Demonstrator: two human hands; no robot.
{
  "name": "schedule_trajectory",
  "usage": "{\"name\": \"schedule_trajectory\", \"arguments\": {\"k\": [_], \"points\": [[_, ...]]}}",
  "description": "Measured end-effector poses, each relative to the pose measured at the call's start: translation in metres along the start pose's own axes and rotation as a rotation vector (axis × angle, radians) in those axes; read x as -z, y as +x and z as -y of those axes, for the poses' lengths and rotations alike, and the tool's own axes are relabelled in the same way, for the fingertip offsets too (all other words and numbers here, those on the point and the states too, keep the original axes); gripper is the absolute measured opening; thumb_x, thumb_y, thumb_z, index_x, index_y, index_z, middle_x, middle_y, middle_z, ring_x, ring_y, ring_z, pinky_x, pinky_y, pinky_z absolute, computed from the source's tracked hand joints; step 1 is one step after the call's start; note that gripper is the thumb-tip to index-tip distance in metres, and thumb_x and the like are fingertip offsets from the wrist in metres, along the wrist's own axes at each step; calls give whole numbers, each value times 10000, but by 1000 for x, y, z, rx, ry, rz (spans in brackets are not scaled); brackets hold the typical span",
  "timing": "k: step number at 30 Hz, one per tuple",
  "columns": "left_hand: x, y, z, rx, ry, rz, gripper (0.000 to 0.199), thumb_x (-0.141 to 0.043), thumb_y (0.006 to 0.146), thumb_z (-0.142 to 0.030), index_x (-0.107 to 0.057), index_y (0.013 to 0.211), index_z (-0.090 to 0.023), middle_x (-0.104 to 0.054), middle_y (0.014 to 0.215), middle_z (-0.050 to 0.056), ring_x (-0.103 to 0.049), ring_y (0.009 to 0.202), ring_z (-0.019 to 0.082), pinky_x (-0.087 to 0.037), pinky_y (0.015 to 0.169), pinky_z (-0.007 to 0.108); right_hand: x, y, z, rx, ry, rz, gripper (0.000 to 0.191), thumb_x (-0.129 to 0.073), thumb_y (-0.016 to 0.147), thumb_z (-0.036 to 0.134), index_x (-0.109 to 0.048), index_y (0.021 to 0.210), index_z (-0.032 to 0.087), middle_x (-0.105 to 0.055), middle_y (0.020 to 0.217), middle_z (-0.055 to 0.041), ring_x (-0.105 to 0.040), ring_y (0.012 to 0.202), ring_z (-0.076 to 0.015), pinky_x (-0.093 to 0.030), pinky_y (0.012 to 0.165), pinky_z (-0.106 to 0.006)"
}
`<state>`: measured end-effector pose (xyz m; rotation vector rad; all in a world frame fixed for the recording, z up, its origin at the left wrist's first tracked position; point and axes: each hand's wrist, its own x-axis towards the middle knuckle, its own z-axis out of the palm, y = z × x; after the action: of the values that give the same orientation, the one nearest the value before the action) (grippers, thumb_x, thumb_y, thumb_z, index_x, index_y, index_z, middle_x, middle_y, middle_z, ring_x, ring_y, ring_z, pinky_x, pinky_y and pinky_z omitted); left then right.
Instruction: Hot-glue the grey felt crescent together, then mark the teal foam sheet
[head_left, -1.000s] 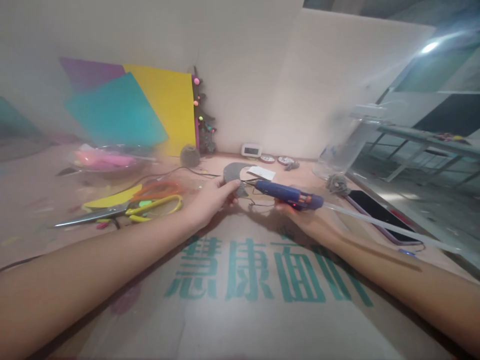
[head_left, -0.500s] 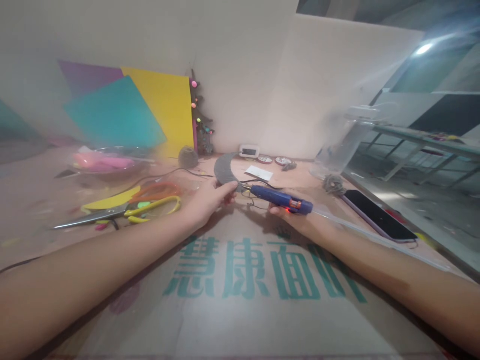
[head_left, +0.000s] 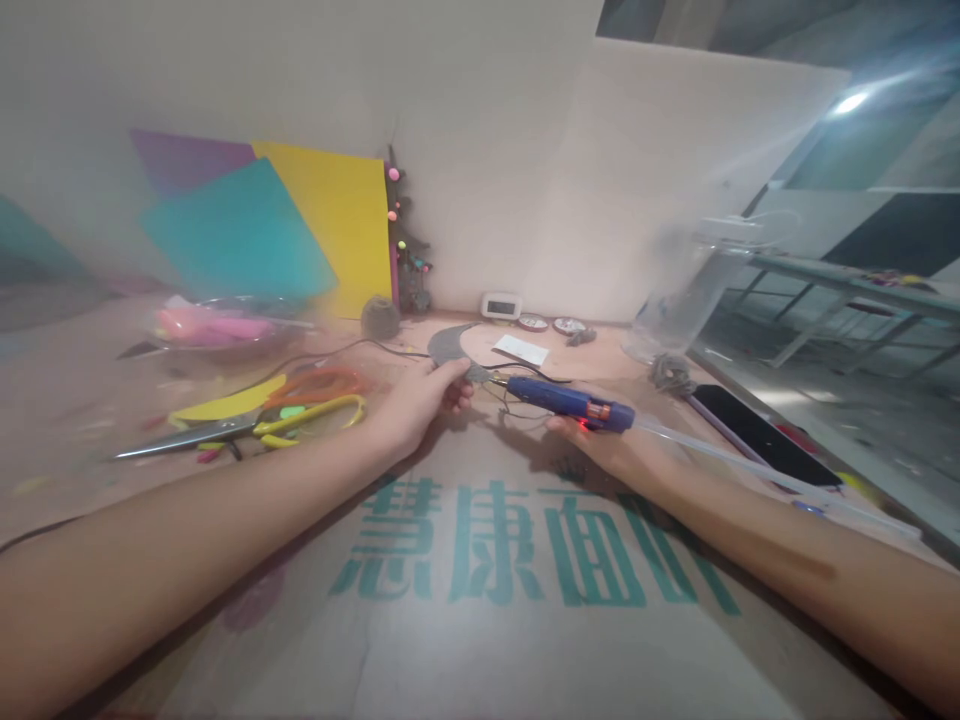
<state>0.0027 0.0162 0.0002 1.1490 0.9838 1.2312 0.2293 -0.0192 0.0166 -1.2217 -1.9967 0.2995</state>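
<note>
Pinched between the thumb and fingers of my left hand [head_left: 431, 405] is a grey crescent-shaped piece [head_left: 450, 345], its curve rising above the hand. My right hand [head_left: 600, 440] is wrapped round a blue glue gun [head_left: 566, 400] with a small red light on its underside. The gun's metal nozzle points left and reaches the lower tip of the crescent, beside my left thumb. A long clear glue stick [head_left: 750, 462] sticks out of the gun's rear end.
Scissors [head_left: 217, 432] with yellow handles lie at left, near a bowl of pink pieces [head_left: 214, 328]. A phone [head_left: 761, 435] and clear jug [head_left: 682, 290] stand at right. Behind are a grey yarn ball [head_left: 380, 317], small clock [head_left: 501, 305] and white card [head_left: 521, 350].
The crescent has tilted, its upper end lower and farther from me. The glue gun has shifted slightly right and down, still at the crescent's tip. The view has shifted slightly.
</note>
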Motion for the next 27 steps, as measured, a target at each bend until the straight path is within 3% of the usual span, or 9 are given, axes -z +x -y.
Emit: {"name": "schedule_trajectory", "arguments": {"k": [10, 15, 27], "points": [[0, 0, 2, -1, -21, 7, 273, -639, 807, -370, -585, 705, -122, -604, 646, 16, -539, 529, 82, -405, 509, 198, 0, 2, 6, -22, -8, -26, 205, -645, 748, 437, -687, 821, 250, -756, 830, -22, -706, 765, -253, -593, 726, -374], [0, -1, 2, -8, -12, 4, 290, -645, 807, -388, -587, 714, -120, -607, 656, 17, -535, 537, 78, -407, 515, 196, 1, 0, 3, -29, -86, -24, 192, -678, 747, 429, -669, 744, 238, -738, 762, -36, -685, 700, -261, -580, 671, -379], [1, 0, 2, 4, -3, -7, 299, -656, 801, -396, -585, 716, -119, -613, 657, 23, -537, 532, 81, -406, 509, 201, 0, -2, 7, -90, -75, -28, 170, -707, 738, 396, -704, 786, 233, -731, 772, -36, -675, 707, -249, -553, 666, -354]]}}
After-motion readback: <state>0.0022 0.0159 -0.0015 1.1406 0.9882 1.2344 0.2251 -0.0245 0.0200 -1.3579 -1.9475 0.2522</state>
